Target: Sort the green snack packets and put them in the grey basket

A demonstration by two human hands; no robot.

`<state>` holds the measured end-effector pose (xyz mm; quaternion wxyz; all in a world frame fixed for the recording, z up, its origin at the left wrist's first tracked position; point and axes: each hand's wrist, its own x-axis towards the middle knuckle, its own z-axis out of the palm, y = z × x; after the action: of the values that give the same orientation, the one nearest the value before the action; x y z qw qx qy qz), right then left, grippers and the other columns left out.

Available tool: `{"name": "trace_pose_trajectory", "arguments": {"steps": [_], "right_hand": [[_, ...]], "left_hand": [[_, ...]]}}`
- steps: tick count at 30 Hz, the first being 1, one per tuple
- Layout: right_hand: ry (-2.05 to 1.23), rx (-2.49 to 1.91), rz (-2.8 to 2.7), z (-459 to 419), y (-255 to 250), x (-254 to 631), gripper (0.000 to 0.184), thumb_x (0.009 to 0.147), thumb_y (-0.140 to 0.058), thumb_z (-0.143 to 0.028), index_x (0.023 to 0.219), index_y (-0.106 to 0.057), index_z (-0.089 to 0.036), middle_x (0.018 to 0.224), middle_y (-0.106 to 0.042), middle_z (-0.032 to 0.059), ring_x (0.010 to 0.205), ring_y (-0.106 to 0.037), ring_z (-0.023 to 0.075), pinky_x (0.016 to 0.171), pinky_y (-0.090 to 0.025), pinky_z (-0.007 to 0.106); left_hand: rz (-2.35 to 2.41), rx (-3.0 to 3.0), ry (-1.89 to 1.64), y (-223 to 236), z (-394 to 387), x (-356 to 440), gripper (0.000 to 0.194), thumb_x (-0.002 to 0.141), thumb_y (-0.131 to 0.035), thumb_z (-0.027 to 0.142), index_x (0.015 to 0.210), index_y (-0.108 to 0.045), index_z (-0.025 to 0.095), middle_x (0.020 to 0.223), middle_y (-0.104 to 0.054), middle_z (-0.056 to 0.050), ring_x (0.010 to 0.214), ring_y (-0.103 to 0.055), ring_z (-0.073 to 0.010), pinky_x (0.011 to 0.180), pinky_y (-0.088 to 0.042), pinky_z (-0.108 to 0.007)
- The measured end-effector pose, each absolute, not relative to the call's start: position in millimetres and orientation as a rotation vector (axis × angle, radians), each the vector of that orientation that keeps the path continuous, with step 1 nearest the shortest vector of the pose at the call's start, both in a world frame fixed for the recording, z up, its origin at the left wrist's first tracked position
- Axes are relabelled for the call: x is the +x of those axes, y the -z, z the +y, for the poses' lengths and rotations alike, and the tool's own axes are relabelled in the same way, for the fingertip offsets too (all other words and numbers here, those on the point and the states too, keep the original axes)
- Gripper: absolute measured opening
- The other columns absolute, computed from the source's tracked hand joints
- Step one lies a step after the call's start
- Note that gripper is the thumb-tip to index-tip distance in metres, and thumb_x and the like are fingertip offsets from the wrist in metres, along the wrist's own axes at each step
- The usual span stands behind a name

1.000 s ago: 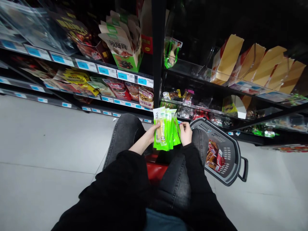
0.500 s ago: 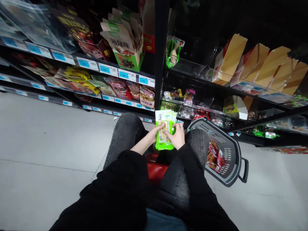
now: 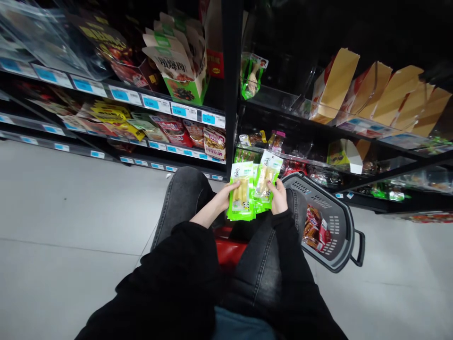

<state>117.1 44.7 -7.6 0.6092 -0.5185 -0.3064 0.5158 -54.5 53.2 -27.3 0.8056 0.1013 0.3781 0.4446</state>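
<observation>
Left hand [image 3: 222, 197], frame center: grip clamped on green packet stack [image 3: 242, 191], thumb on top. Right hand [image 3: 279, 197], just right of center: grip pinching tilted packet [image 3: 264, 177] near its edge.

Green-white packets [image 3: 242, 194], grey basket [image 3: 336, 204]

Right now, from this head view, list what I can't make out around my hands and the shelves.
All in the head view:
- Count of green packets: they overlap, the front ones covering those behind.
- Left hand: the fingers under the packets, hidden by them.
- Basket: its near side, hidden behind the right knee.
- Price labels: small print, too small and blurred.
- Clear bin: blurred contents.
</observation>
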Motion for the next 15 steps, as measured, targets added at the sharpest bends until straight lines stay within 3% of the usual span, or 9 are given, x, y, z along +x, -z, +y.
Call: {"name": "trace_pose_trajectory", "arguments": {"steps": [3, 6, 9, 15], "right_hand": [[-1.351, -1.076, -0.657, 44.9, 1.2, 130.1, 0.028, 0.067, -0.062, -0.036, 0.089, -0.054, -0.021, 0.07, -0.059, -0.0026, 0.059, -0.054, 0.0117, 0.061, -0.045, 0.028], [-1.461, -0.937, -0.705, 39.4, -2.3, 137.5, 0.03, 0.076, -0.046, -0.05, 0.084, -0.052, -0.022, 0.044, -0.034, -0.0086, 0.037, -0.031, 0.0095, 0.044, -0.034, 0.026], [-1.528, -0.882, -0.736, 33.0, -1.7, 138.9, 0.044, 0.077, -0.032, -0.065, 0.076, -0.048, -0.024, 0.04, -0.012, -0.0117, 0.033, -0.01, 0.009, 0.038, -0.023, 0.024], [-1.601, -0.86, -0.698, 30.2, -8.6, 135.3, 0.047, 0.075, -0.028, -0.07, 0.064, -0.033, -0.025, 0.037, -0.007, -0.0126, 0.033, -0.003, 0.0086, 0.038, -0.015, 0.024]], "left_hand": [[0.774, 0.157, -0.941, 24.1, 56.0, -58.0, 0.016, 0.075, -0.058, 0.018, 0.088, -0.064, 0.01, 0.07, -0.07, -0.01, 0.064, -0.067, -0.022, 0.071, -0.054, -0.036], [0.748, 0.108, -0.942, 22.8, 58.2, -61.4, 0.021, 0.077, -0.056, 0.022, 0.092, -0.063, 0.009, 0.073, -0.071, -0.011, 0.069, -0.068, -0.0237, 0.075, -0.053, -0.038], [0.74, 0.092, -0.951, 24.7, 59.3, -63.4, 0.025, 0.077, -0.057, 0.023, 0.096, -0.063, 0.009, 0.075, -0.071, -0.011, 0.072, -0.068, -0.0242, 0.077, -0.052, -0.038], [0.725, 0.086, -0.922, 25.9, 58.6, -62.7, 0.031, 0.077, -0.058, 0.024, 0.103, -0.061, 0.009, 0.08, -0.071, -0.012, 0.074, -0.068, -0.025, 0.078, -0.052, -0.039]]}}
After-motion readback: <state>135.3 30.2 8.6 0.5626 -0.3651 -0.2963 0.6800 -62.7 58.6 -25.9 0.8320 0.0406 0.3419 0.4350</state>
